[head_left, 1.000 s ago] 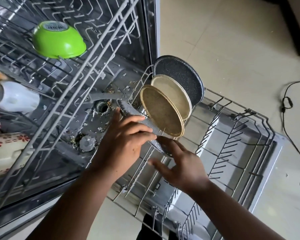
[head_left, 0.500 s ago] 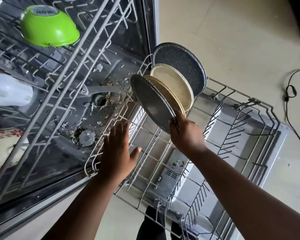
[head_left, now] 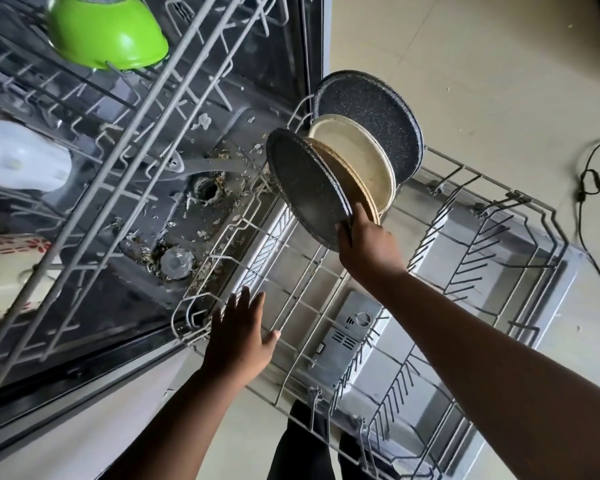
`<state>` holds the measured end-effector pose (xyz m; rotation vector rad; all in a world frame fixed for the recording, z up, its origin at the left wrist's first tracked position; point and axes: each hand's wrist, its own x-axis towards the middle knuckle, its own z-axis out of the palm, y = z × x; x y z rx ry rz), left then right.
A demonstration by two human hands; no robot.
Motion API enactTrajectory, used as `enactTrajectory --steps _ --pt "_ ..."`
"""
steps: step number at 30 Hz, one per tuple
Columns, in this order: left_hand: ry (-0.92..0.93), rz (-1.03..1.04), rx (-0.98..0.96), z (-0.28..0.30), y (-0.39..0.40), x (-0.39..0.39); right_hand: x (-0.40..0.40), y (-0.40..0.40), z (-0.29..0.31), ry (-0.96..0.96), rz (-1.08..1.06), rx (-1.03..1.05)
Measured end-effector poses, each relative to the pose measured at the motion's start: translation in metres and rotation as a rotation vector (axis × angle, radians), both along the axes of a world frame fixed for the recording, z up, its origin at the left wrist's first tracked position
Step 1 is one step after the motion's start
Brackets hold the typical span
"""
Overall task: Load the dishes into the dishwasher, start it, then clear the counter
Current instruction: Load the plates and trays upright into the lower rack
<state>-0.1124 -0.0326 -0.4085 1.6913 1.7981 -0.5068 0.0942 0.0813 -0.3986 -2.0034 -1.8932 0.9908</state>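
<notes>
The dishwasher's lower rack (head_left: 520, 199) is pulled out over the open door. Several plates stand on edge at its far end: a dark speckled plate (head_left: 371, 112) at the back, a cream plate (head_left: 357, 161), a brown one (head_left: 347, 181), and a dark speckled plate (head_left: 309, 181) in front. My right hand (head_left: 368, 244) grips the lower rim of that front plate. My left hand (head_left: 239, 334) hovers with fingers spread over the rack's near-left corner, holding nothing.
The upper rack (head_left: 146, 109) juts out at left with an upturned green bowl (head_left: 108, 32) and a white cup (head_left: 25, 157). Food scraps litter the tub floor (head_left: 194, 216). A black cable (head_left: 589, 181) lies on the tiled floor at right.
The dark plate went from both hands into the rack in front of the brown plate. My left hand let go and drew back toward the rack's near corner; my right keeps its rim.
</notes>
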Motion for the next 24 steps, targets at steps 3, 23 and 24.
enactTrajectory --steps 3,23,24 --pt "0.018 -0.030 -0.002 0.001 -0.001 0.002 0.002 -0.004 0.015 0.036 -0.029 0.074" --pt "0.008 -0.037 -0.027 -0.003 -0.008 0.004 0.017 -0.027 -0.008 0.105 -0.024 0.322" --pt "0.011 -0.040 -0.030 -0.004 -0.008 0.004 0.018 -0.028 -0.009 0.095 -0.008 0.331"
